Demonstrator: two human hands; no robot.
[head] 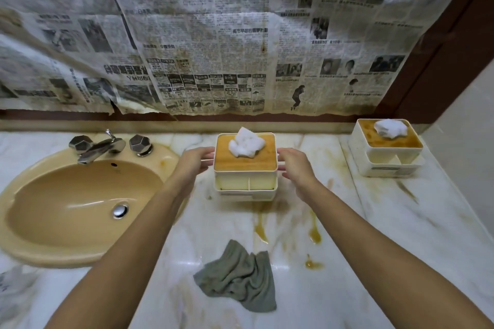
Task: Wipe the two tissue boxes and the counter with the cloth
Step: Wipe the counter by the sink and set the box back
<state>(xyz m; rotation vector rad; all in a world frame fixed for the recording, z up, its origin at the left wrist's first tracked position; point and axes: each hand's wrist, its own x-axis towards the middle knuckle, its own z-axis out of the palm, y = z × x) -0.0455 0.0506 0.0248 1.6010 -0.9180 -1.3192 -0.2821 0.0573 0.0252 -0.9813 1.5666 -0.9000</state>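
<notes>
At the far left a tan sink [80, 203] with a chrome tap [99, 147] is set into the marble worktop [401, 222]. Just right of it the left hand [193, 161] reaches out with fingers straight and spread, its tips at the left wall of the middle tissue box [244, 165]; whether they press on it cannot be told.

This box stands far-centre on the worktop. It is a cream plastic shell with a wood-look lid, an open two-part compartment on its near face, and a tuft of white tissue [247, 143] rising from the top. It looks stiff, light and smooth-sided, probably a little slick. The lid may only sit loose, so the two side walls low down seem the safer hold. The tissue is soft and would likely tear or soak if wiped over.

Nearer, the grey-green cloth [240, 278] lies crumpled and unheld — limp, easily bunched in one hand.

The right hand [295, 165] mirrors the left, fingers extended at the box's right wall and curled round nothing. Brown stains [315, 235] run down the worktop near it.

Far right stands the right tissue box [387, 149], the same make, its lid heavily browned — well apart from both hands.
</notes>
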